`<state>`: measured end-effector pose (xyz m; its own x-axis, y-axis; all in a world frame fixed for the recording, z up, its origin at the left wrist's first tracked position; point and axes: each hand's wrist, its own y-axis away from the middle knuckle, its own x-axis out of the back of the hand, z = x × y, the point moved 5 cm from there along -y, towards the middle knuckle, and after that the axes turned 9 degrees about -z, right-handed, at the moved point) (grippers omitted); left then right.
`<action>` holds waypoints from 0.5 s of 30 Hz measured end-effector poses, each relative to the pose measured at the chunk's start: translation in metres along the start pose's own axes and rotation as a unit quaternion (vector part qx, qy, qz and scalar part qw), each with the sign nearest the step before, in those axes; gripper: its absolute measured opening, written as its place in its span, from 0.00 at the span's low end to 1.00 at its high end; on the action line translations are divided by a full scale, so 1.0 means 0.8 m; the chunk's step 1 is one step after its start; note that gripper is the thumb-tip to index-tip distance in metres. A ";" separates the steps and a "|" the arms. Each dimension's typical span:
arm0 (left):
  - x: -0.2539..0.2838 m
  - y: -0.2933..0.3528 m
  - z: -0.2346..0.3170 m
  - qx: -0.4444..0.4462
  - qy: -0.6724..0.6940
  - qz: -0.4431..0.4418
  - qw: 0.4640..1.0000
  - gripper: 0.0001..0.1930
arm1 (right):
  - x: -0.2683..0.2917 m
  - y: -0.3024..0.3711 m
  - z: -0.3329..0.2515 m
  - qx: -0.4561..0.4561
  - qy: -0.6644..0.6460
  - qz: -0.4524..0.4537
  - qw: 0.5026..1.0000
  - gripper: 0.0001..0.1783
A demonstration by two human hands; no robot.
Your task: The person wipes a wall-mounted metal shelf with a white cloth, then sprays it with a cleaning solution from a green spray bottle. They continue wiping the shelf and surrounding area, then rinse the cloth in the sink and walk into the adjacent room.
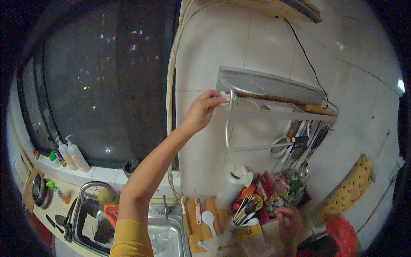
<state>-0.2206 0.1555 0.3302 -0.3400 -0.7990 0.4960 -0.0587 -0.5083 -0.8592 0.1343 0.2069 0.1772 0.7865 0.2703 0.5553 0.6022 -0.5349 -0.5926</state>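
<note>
High on the tiled wall, my left hand (204,109) pinches a crumpled white wipe (225,97), tissue or cloth. It presses this against the left end of a metal wall rack (227,128), beside the bent tube. A yellow sleeve covers my upper left arm. Low on the right, my right hand (289,219) hovers near a holder of utensils (248,210) and several colourful packages (278,188). Its fingers look bent, but they are blurred, and I cannot make out anything in them. Ladles and other tools (304,167) hang from the rack's right side.
A double sink (169,233) with a curved faucet lies below left. White pump bottles (77,156) stand on the sill under a dark window. A wooden board (198,233) carries a white rice paddle (208,220). A red bag (342,233) is at lower right.
</note>
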 end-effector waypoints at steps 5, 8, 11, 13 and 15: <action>-0.009 0.016 0.043 0.033 0.069 0.059 0.995 0.15 | 0.004 0.006 -0.023 -0.020 -0.032 0.011 0.999 0.07; -0.007 0.018 0.022 0.055 0.063 0.085 0.993 0.14 | -0.001 0.005 -0.044 0.022 -0.004 0.033 0.999 0.07; 0.002 0.015 -0.018 0.095 -0.046 0.152 0.983 0.14 | -0.008 0.004 -0.045 0.017 -0.035 0.035 0.999 0.06; -0.001 0.014 -0.020 0.115 -0.043 0.179 0.976 0.14 | -0.004 0.018 -0.020 0.023 0.011 0.019 0.999 0.05; -0.010 0.018 -0.007 0.136 -0.016 0.189 0.972 0.14 | 0.003 0.043 0.040 0.013 0.035 0.014 0.999 0.04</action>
<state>-0.2237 0.1565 0.3130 -0.2586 -0.9529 0.1583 0.3163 -0.2384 -0.9182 0.1613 0.2145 0.1392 0.7917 0.1984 0.5778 0.5846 -0.5208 -0.6221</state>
